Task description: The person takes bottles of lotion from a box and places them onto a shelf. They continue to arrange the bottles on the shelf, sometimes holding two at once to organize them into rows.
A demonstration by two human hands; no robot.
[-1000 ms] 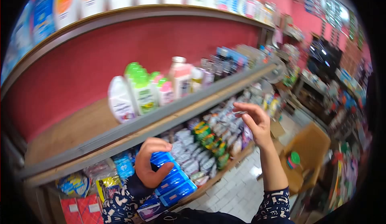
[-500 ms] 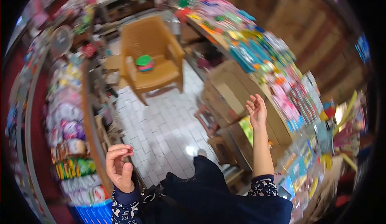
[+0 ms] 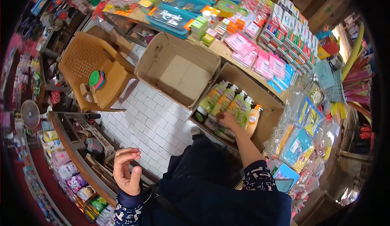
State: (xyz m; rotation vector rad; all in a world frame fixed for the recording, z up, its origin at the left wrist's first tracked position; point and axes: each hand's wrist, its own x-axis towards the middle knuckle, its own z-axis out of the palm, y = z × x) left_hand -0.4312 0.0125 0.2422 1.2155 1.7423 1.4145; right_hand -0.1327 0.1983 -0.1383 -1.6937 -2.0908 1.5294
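My right hand (image 3: pixel 229 121) reaches down into a cardboard box (image 3: pixel 268 119), at the near side of several pump bottles. Its fingertips are partly hidden among the items, so a grip cannot be made out. The green-labelled pump bottles (image 3: pixel 224 103) lean in a row, with white pumps. Beside them on the right is a white bottle with an orange pump (image 3: pixel 253 119). Darker, rounded items lie under and left of the hand. My left hand (image 3: pixel 127 171) hovers over the side shelf, open, fingers curved and thumb apart, with nothing in it.
A second cardboard box (image 3: pixel 178 74) stands against the first, its bare bottom showing. Behind runs a goods-laden table (image 3: pixel 224 47). A tan plastic chair (image 3: pixel 83 49) carries green and pink round containers (image 3: pixel 96 79). A wooden-edged shelf (image 3: pixel 77 157) flanks the white tiled floor (image 3: pixel 142 118).
My right hand has gone from raised in the air down into the box. The view has turned right and closer to the boxes; my left hand stays raised and open.
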